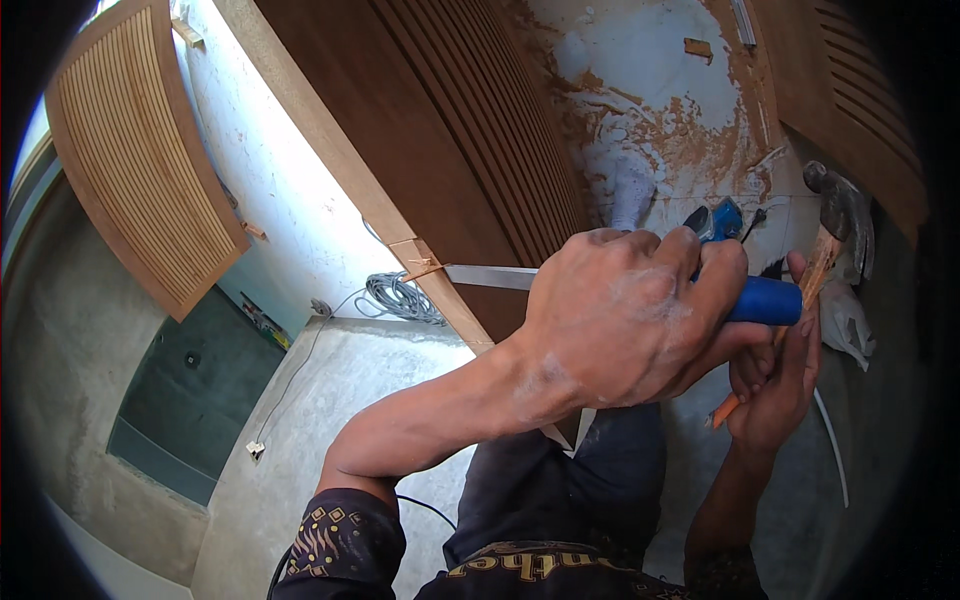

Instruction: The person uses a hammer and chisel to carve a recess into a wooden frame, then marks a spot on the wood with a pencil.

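Note:
My left hand point(630, 315), dusted white, is wrapped around the blue handle point(768, 301) of a chisel. The flat metal chisel blade point(490, 276) points left, its tip at the narrow edge of a brown wooden door point(430, 120), where a thin wood sliver point(423, 271) sticks out. Beyond the handle's end, my right hand point(785, 375) is closed around a claw hammer point(823, 262) by its wooden shaft. The dark hammer head points up and away; the shaft's orange lower end shows beneath the fingers. The left hand hides part of the chisel.
A coil of grey cable point(400, 298) lies on the floor past the door edge. A blue power tool point(722, 218) sits among wood shavings point(690, 140). To the right is a white plastic bag point(846, 322). A slatted wooden panel point(145, 150) stands at the left, another point(850, 90) at the far right.

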